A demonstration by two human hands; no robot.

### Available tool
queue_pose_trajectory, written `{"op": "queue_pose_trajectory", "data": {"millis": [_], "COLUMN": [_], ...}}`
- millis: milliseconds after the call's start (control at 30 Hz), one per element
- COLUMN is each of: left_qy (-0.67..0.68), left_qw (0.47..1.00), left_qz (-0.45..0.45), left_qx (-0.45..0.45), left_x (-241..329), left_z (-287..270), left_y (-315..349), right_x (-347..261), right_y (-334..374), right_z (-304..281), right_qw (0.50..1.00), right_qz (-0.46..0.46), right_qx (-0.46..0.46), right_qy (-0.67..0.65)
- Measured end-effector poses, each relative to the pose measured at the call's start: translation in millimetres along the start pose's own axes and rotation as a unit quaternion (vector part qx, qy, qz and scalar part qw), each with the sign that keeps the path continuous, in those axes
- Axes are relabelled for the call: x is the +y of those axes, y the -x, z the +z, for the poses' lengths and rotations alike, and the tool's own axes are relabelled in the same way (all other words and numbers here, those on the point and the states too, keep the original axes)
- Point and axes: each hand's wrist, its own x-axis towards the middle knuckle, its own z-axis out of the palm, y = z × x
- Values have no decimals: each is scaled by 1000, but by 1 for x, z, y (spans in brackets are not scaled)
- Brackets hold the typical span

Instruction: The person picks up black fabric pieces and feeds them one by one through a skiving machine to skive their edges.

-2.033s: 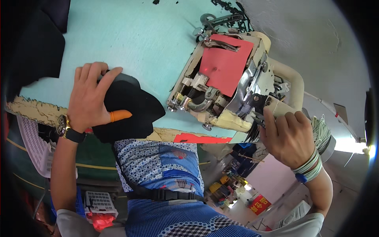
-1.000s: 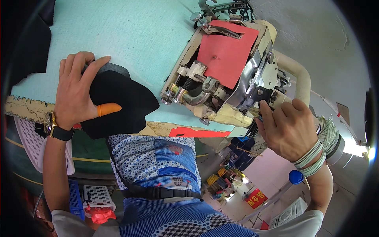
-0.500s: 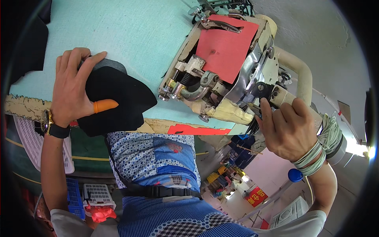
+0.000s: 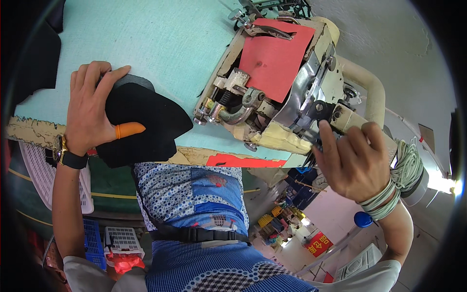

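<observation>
My left hand (image 4: 92,109) lies over several cut black fabric pieces (image 4: 146,114) at the table's front edge, pinching them between fingers and thumb. An orange finger cot covers the thumb. A grey underside shows at the far edge of the stack. My right hand (image 4: 352,160) is at the right end of a worn cream machine (image 4: 233,131), beside its dark metal foot (image 4: 318,108). Its fingers are curled, and the index finger and thumb come together at the machine's front; what lies between them is hidden. Pale green cord is wound round the right wrist.
Red sheet (image 4: 277,58) covers the machine's top. The pale green tabletop (image 4: 146,34) has a chipped front edge. More black pieces (image 4: 39,63) lie at far left. Below are a white basket (image 4: 124,241) and blue crates (image 4: 92,238). A lit lamp (image 4: 440,184) shines at right.
My right index finger and thumb have shifted slightly at the machine's front. The left hand and the black pieces have stayed almost in place, and the view has moved a little.
</observation>
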Motion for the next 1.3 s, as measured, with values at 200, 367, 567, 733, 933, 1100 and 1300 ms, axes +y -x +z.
{"op": "queue_pose_trajectory", "data": {"millis": [200, 367, 567, 733, 933, 1100, 1300], "left_qy": [-3, -7, -3, -2, 3, 17, 7], "left_qw": [1000, 1000, 1000, 1000, 999, 999, 995], "left_qz": [5, 7, 6, 14, -9, -7, -14], "left_qx": [9, 8, 10, 18, -30, -30, -94], "left_x": [0, 0, -1, -2, 7, 16, 34], "left_z": [-1, 1, 3, 0, -19, -23, -42], "left_y": [0, -1, 0, -3, -5, -18, -30], "right_x": [2, 2, 5, -8, -50, -159, -124], "right_y": [-5, -6, -7, 7, 49, 75, -19], "right_z": [-1, 3, 8, -6, 19, 69, 60], "right_qw": [999, 999, 998, 975, 942, 647, 202], "right_qz": [-10, -16, -42, -137, 17, 444, 598], "right_qx": [-31, -24, -10, 61, 132, 370, 524], "right_qy": [35, 39, 47, -166, -308, -497, -571]}}
